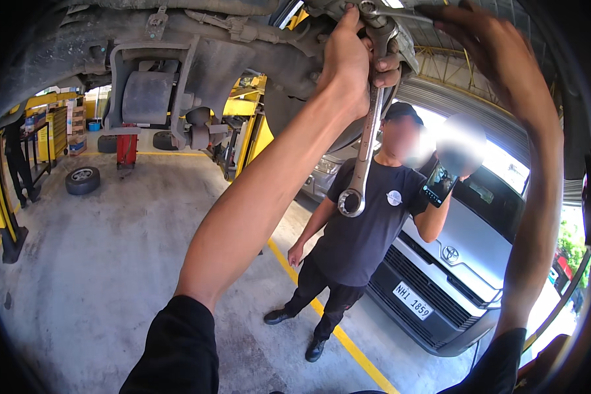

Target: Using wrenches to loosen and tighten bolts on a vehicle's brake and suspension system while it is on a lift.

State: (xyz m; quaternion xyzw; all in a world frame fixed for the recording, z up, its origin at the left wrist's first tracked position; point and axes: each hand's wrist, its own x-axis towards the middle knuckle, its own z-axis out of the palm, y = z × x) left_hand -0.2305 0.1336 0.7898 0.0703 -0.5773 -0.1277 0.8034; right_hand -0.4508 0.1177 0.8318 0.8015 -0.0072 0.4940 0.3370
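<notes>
Overhead, my left hand is closed around the upper part of a long combination wrench. Its ring end hangs down in front of a person; its upper end lies against the vehicle's underside. A second, smaller wrench stretches sideways above, its ring end over a part beside my left thumb. My right hand, slightly blurred, has its fingers closed at that wrench's far end. Grimy metal of the vehicle's underside surrounds both hands, and the exact fastener is hard to make out.
A person in dark clothes stands facing me, holding up a phone. Behind is a silver van. Yellow lift posts, a loose wheel and a red stand are at left. A yellow line crosses the concrete floor.
</notes>
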